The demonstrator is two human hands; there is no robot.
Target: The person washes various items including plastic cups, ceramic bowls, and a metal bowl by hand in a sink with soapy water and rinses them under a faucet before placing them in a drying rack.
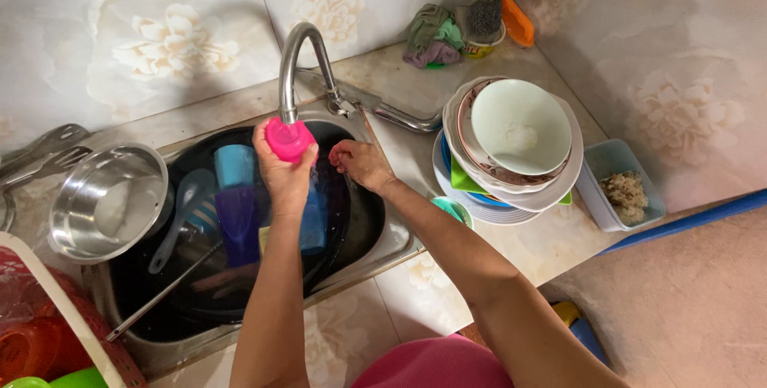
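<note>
- Our left hand [281,176] grips a small pink cup [289,139] and holds it up right under the mouth of the tap [297,60], above the sink [375,232].
- Our right hand [361,163] hangs at 3 o'clock from the cup, fingers curled loosely in; we cannot tell whether it holds anything.
- The cup looks like thin plastic: light, stiff enough not to buckle, unlikely to break, but probably slick when wet. We judge a grip around its side wall, thumb opposite fingers, safest.
- Below the cup, in the sink, lie a dark pan [343,220], a blue cup [235,166], a purple cup [238,224] and a pale spoon [177,216].
- At 9 o'clock a steel bowl [108,200] rests on the sink's edge.
- At 3 o'clock on the bench [551,236] stands a stack of plates and bowls [511,144], heavy and breakable, with a clear tub [619,184] beside it.
</note>
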